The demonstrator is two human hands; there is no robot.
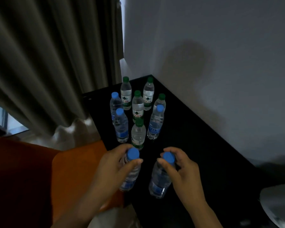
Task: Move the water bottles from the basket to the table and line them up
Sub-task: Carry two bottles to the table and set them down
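Two clear blue-capped water bottles stand upright at the near end of the black table. My left hand grips the left blue-capped bottle around its neck, just under the cap. My right hand holds the right blue-capped bottle the same way. Beyond them several more bottles stand in rough columns: green-capped ones down the middle and back, blue-capped ones on both sides. The basket is not in view.
A white wall runs along the table's right side and a grey curtain hangs to the left. An orange seat sits beside the table's left edge. A pale rounded object lies at the lower right.
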